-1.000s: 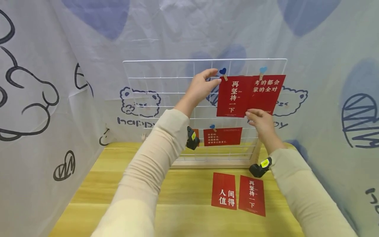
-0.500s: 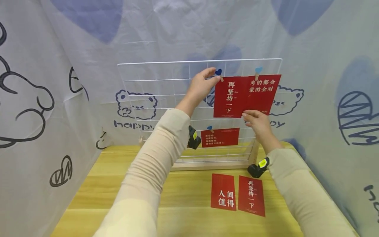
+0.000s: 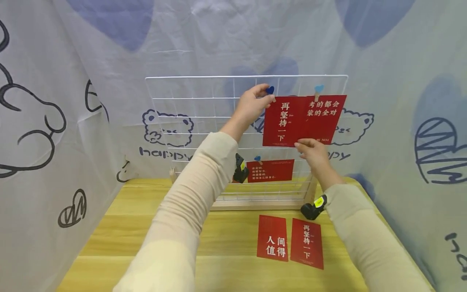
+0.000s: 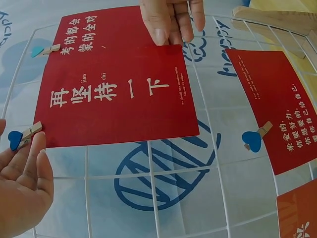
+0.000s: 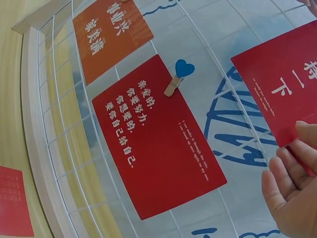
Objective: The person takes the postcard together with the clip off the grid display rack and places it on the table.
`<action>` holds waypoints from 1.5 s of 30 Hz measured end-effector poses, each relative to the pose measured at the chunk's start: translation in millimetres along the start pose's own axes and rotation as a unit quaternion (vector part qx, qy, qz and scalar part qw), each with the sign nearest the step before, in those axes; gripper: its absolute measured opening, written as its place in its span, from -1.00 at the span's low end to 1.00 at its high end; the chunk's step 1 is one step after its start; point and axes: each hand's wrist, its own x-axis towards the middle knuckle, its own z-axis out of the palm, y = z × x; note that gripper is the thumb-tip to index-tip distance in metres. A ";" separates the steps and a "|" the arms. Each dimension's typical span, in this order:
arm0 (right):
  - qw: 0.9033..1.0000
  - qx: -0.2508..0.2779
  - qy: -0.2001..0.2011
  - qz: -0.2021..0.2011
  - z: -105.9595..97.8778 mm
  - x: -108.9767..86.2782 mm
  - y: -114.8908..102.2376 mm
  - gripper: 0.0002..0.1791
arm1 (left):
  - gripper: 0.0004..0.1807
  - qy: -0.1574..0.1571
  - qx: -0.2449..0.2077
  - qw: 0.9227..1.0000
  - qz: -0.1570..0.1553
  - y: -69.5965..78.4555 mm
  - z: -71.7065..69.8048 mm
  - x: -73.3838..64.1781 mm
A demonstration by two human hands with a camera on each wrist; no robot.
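My left hand [image 3: 251, 106] pinches a small wooden clothespin [image 4: 30, 132] with a dark blue heart, at the top left corner of a red card [image 3: 282, 121] with white characters. My right hand [image 3: 314, 154] pinches that card's lower right corner between thumb and fingers. The card lies against the upper part of a white wire grid rack [image 3: 197, 98]. It overlaps a second red card [image 3: 326, 119], which hangs from a clothespin with a light blue heart [image 3: 319, 88].
Lower on the grid hang another red card [image 5: 156, 139] with a blue heart clothespin [image 5: 178, 77] and an orange card [image 5: 114, 37]. Two red cards, one on the left [image 3: 272, 237] and one on the right [image 3: 307, 243], lie on the wooden table [image 3: 226, 243]. A printed cloth [image 3: 219, 36] surrounds it.
My left fingers have closed in on the dark blue heart clothespin, now covering more of it. The right hand stays at the card's lower corner. The head view has shifted slightly.
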 end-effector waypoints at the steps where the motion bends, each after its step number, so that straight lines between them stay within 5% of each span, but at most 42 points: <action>1: 1.000 0.000 0.002 0.000 1.1 -1.2 -2.1 -0.51 | -0.50 0.003 0.002 1.000 0.002 0.2 0.8 0.6; 11: 1.000 0.019 0.024 0.004 8.2 1.1 -7.5 -0.57 | -0.62 0.051 -0.008 0.999 -0.005 1.4 5.3 5.5; 18: 0.993 0.116 0.020 -0.012 -3.3 86.3 79.2 -0.64 | -0.73 0.104 -0.021 0.994 -0.029 1.4 10.0 10.8; 22: 0.993 0.097 0.056 -0.022 -2.2 129.5 127.4 -0.52 | -0.79 0.133 -0.014 0.991 -0.027 1.8 11.8 12.7; 27: 0.990 0.070 0.085 -0.086 -2.0 176.2 182.2 -0.49 | -0.83 0.152 -0.015 0.988 -0.032 3.9 14.3 14.4; 30: 0.990 0.084 0.088 -0.079 -3.3 166.3 172.7 -0.52 | -0.87 0.163 -0.017 0.985 -0.047 5.2 17.3 19.0; 31: 0.990 0.096 0.077 -0.067 -5.2 145.4 151.3 -0.58 | -0.88 0.168 -0.017 0.984 -0.051 5.3 18.6 20.9; 33: 0.990 0.106 0.081 -0.054 -5.0 128.2 132.7 -0.62 | -0.90 0.168 -0.030 0.985 -0.033 -31.9 23.4 57.8; 37: 0.989 0.125 0.073 -0.037 -5.4 90.3 93.8 -0.71 | -0.91 0.170 -0.054 0.984 0.003 -54.7 24.0 71.1; 38: 0.990 0.112 0.077 -0.039 -3.5 95.2 99.4 -0.66 | -0.90 0.173 -0.060 0.983 0.010 -57.8 23.8 71.6; 40: 0.991 0.112 0.060 -0.033 -5.5 74.6 81.2 -0.68 | -0.89 0.188 -0.058 0.980 0.001 -25.0 20.5 35.0; 45: 0.990 0.120 0.052 -0.046 -5.0 68.3 84.1 -0.70 | -0.87 0.207 -0.071 0.976 0.018 -10.4 19.2 12.2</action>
